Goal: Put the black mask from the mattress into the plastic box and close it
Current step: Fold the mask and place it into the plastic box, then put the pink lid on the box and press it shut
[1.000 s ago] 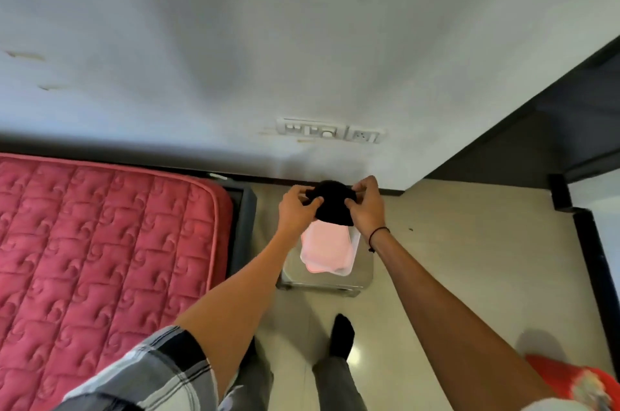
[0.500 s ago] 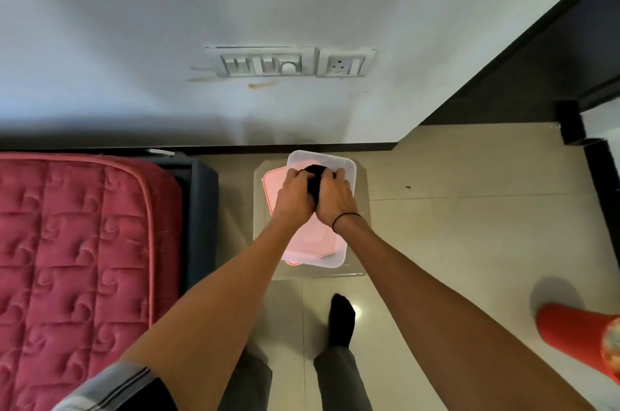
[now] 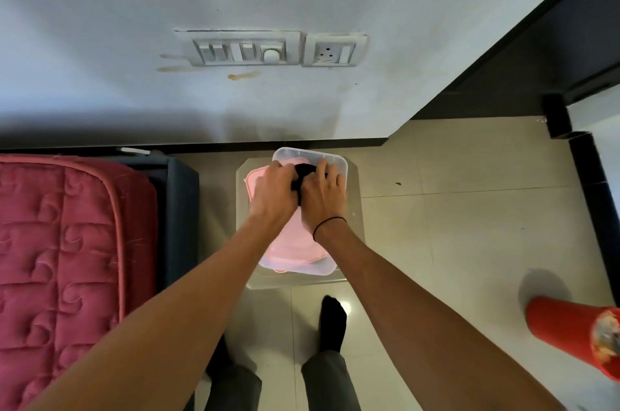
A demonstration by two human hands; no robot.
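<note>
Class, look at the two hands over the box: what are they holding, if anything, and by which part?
Both hands, left and right, hold the black mask, one at each side, over the plastic box.

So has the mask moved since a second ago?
Yes. The mask has come down from above the box to its far end, gripped by the left hand and right hand.

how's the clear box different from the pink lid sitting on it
The clear box is see-through with a pale rim; the pink lid is solid pink. The box sits square on the low stand; the lid lies skewed across it, one corner poking past the box's left edge. The box's far end stays uncovered, where both hands press the black mask. Both are rounded rectangles of similar size.
</note>
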